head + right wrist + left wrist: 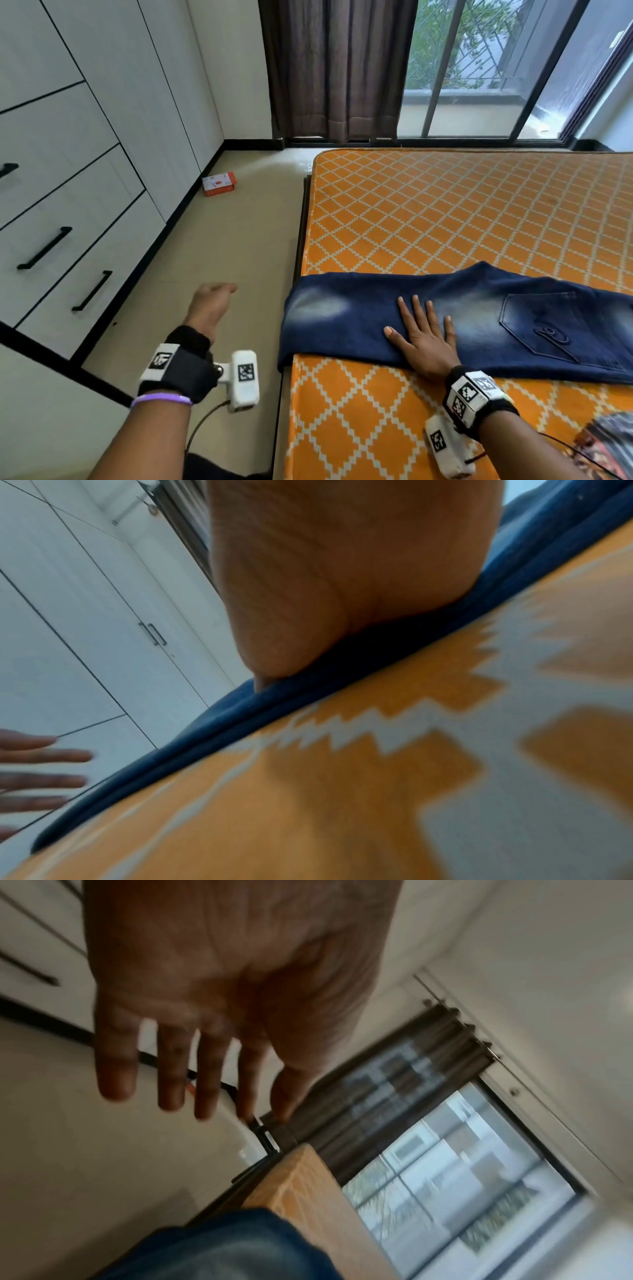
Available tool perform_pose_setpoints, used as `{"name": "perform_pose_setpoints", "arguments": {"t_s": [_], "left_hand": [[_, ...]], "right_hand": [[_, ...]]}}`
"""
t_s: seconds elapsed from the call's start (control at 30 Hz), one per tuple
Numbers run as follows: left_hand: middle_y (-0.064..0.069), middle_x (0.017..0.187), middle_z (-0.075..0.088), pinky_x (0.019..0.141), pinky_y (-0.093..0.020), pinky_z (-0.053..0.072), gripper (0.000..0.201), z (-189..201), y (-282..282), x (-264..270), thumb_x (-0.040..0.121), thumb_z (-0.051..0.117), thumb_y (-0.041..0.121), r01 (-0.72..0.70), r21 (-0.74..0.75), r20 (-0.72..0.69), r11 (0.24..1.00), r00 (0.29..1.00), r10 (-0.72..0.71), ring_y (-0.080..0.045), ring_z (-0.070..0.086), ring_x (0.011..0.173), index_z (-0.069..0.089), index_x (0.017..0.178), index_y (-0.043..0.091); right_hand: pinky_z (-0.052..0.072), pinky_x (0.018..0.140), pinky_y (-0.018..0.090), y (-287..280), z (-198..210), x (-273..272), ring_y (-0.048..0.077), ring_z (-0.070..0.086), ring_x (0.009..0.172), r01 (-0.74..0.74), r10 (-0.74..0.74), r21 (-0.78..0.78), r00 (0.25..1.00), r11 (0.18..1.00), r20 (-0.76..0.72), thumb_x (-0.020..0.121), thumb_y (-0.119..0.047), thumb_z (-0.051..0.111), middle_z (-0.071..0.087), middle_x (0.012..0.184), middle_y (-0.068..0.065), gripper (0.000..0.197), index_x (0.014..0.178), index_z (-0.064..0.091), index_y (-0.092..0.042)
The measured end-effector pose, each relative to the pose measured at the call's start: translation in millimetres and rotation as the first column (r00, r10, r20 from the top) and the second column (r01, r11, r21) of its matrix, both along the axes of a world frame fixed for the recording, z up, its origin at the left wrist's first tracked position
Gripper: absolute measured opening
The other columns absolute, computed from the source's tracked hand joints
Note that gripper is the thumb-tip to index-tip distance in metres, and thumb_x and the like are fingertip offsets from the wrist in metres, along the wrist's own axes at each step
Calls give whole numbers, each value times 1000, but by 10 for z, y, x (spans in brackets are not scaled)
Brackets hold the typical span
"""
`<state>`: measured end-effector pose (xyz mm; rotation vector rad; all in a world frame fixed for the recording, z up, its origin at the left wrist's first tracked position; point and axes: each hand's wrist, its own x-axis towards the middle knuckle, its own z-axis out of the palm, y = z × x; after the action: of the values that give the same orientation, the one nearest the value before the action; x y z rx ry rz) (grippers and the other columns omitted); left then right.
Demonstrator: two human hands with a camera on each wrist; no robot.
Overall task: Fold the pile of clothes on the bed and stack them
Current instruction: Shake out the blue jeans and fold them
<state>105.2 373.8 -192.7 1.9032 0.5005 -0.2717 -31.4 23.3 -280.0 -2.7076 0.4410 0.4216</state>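
Dark blue jeans (346, 322) lie folded lengthwise across the near part of the orange patterned bed (445, 212), back pocket to the right, leg end overhanging the bed's left edge. My right hand (423, 334) presses flat on the jeans' middle, fingers straight and spread; in the right wrist view its palm (342, 574) sits on the denim (240, 712). My left hand (212, 305) hovers over the floor left of the bed, apart from the jeans, holding nothing. The left wrist view shows its fingers (178, 1074) straight and spread, with the jeans' end (232, 1248) below.
White wardrobe drawers with black handles (44, 246) line the left wall. A small orange-and-white box (219, 183) lies on the floor. Brown curtain (335, 68) and glass doors stand beyond the bed. A patterned garment (609, 442) shows at the bottom right corner.
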Motion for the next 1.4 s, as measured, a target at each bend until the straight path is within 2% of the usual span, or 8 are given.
{"name": "perform_pose_setpoints", "arguments": {"t_s": [0.2, 0.4, 0.57, 0.83, 1.03, 1.2, 1.3, 1.4], "left_hand": [[-6, 141, 54, 107, -32, 40, 50, -202, -706, 13, 98, 61, 33, 742, 267, -224, 615, 669, -709, -23, 53, 127, 48, 141, 12], [-17, 153, 41, 111, -35, 38, 78, -416, -917, 134, 96, 62, 28, 739, 463, -211, 490, 629, -748, -32, 48, 133, 14, 157, 18], [-19, 149, 41, 115, -39, 33, 61, -608, -912, 282, 103, 48, 32, 692, 501, -118, 520, 650, -751, -35, 43, 136, 21, 158, 28], [-14, 136, 53, 108, -44, 40, 45, -771, -1015, 538, 98, 55, 42, 655, 479, -22, 585, 675, -737, -33, 51, 126, 44, 139, 26], [-6, 107, 61, 91, -42, 47, 24, -680, -1023, 719, 89, 67, 46, 602, 580, -34, 549, 691, -722, -28, 58, 101, 52, 84, 28], [-12, 101, 68, 88, -40, 49, 17, -517, -1003, 781, 90, 69, 25, 564, 465, -46, 683, 786, -617, -31, 63, 99, 58, 78, 24], [-9, 122, 60, 100, -50, 43, 23, -378, -1019, 672, 89, 70, 35, 368, 676, 54, 638, 839, -541, -34, 57, 114, 56, 104, 24], [-7, 130, 57, 101, -52, 41, 51, -264, -1345, 287, 89, 59, 58, 341, 797, 163, 498, 673, -722, -31, 53, 124, 53, 126, 23]], "right_hand": [[-24, 114, 57, 190, 226, -220, 16, -34, 145, -179, 183, 59, 981, 982, -71, 69, -96, 29, -37, 152, -15, 106, 152, -18, -51], [9, 123, 54, 555, 209, -325, 14, 12, 155, -118, 114, 8, 968, 993, 225, 104, -47, 43, 22, 163, -16, 45, 149, 39, -49], [47, 99, 44, 582, 157, -221, 14, 64, 120, -129, 153, -84, 879, 988, 451, 95, -22, 65, 74, 114, -9, 21, 110, 74, -33], [-17, 121, 46, 465, 273, -341, 15, -31, 148, -376, 377, 43, 926, 925, -15, 95, -65, 46, -28, 158, -18, 85, 156, -10, -48], [-23, 117, 46, 550, 348, -199, 17, -22, 151, -515, 548, 342, 837, 786, 0, 96, -65, 37, -9, 167, -10, 68, 157, 11, -48], [42, 110, 33, 200, 511, 5, 0, 55, 127, -345, 173, 529, 922, 775, 348, 103, -40, 53, 64, 136, -11, 38, 137, 62, -26], [10, 125, 45, -203, 370, 45, 15, 14, 154, -125, 91, 242, 985, 962, 148, 101, -59, 38, 26, 165, -9, 59, 156, 31, -37], [-18, 119, 52, -505, 143, -77, 14, -21, 152, 14, -13, 71, 1000, 997, -26, 100, -67, 23, -19, 164, -17, 65, 157, -2, -50]]}}
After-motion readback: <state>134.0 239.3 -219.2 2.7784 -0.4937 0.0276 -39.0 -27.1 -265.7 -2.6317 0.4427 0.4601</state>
